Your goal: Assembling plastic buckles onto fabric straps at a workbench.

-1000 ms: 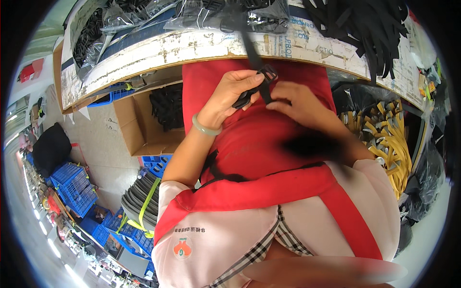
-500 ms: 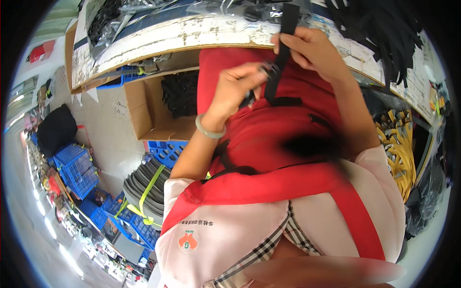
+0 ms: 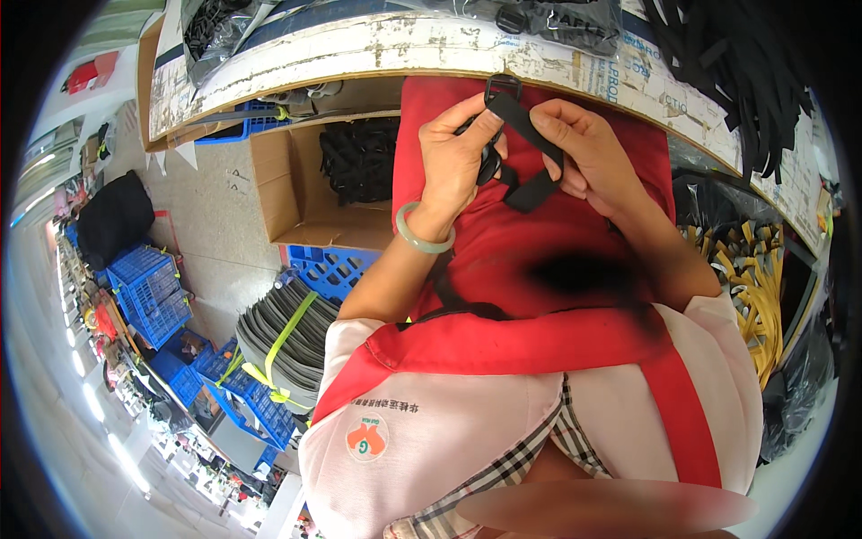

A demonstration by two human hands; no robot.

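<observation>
Over my lap, my left hand (image 3: 458,148) pinches a black plastic buckle (image 3: 503,83) between thumb and fingers. Another dark, rounded plastic piece (image 3: 489,166) shows under those fingers; its exact kind is unclear. A black webbing strap (image 3: 525,123) slants from the buckle down to my right hand (image 3: 588,153), whose thumb and fingers are closed on it. Below the hands, a folded length of the same strap hangs against the red apron (image 3: 530,242). My right fingertips partly cover the strap.
The worn white table edge (image 3: 359,76) curves just beyond my hands. Black straps (image 3: 745,81) hang over it at right, and bagged black parts (image 3: 575,27) lie on it. A cardboard box (image 3: 283,193) of black pieces stands at left, above a blue crate (image 3: 332,269). Yellow straps (image 3: 759,287) hang at right.
My right hand has come down from the table edge toward my lap, bringing the strap with it. The strap now slants down from the buckle instead of standing upright. My left hand keeps the buckle.
</observation>
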